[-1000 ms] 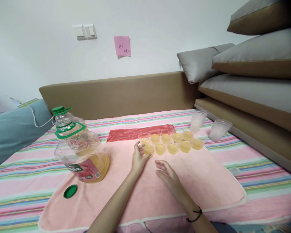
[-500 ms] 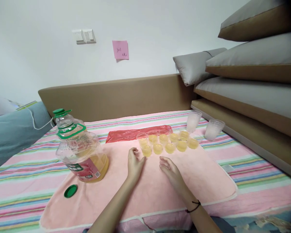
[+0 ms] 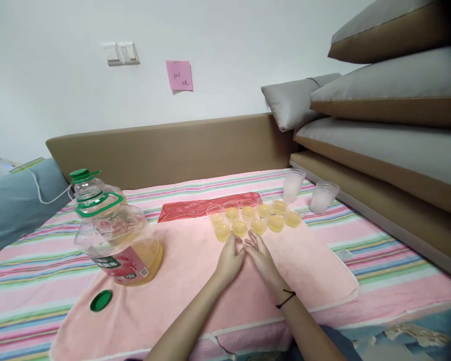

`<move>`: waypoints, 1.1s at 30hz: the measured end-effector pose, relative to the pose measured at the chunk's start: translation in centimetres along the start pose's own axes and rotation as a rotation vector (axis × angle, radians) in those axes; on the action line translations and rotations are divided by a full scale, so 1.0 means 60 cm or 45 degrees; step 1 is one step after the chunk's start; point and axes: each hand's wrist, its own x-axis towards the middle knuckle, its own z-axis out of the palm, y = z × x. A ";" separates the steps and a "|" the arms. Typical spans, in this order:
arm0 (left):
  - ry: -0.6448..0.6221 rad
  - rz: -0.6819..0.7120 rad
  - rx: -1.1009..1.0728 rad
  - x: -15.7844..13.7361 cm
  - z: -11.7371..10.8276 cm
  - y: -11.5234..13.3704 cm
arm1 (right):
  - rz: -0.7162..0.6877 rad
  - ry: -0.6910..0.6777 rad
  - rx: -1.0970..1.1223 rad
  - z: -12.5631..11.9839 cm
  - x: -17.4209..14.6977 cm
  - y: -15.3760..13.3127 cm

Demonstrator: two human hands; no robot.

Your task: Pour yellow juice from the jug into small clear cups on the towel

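Note:
My left hand [image 3: 230, 259] and my right hand [image 3: 259, 254] come together just in front of two rows of clear plastic cups. Both hands are empty, with fingers loosely stretched out and the thumbs close together. My right fingertips are nearest the front-row cup of yellow drink [image 3: 258, 227]; whether they touch it I cannot tell. By my left fingertips stands another cup of yellow drink [image 3: 239, 229]. The leftmost front cup [image 3: 222, 232] stands to the left of my hands. All these cups are upright on a pink cloth [image 3: 173, 281].
Large drink bottles [image 3: 116, 245] with green handles stand at the left, and a green cap [image 3: 101, 301] lies before them. Behind the cups lies a red plastic wrapper [image 3: 195, 206]. Two stacks of empty cups [image 3: 293, 185] stand back right, near piled cushions [image 3: 383, 135].
My left hand has moved right, away from the leftmost front cup, and now meets my right hand. The whole view has shifted slightly; the cups look unmoved on the cloth.

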 end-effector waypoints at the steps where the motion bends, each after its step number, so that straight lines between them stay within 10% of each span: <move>1: 0.006 -0.007 -0.012 0.002 0.002 -0.002 | 0.003 -0.006 -0.003 -0.001 0.002 0.001; 33: -0.051 -0.094 -0.170 0.014 0.016 -0.010 | 0.042 0.027 0.041 0.013 -0.003 -0.001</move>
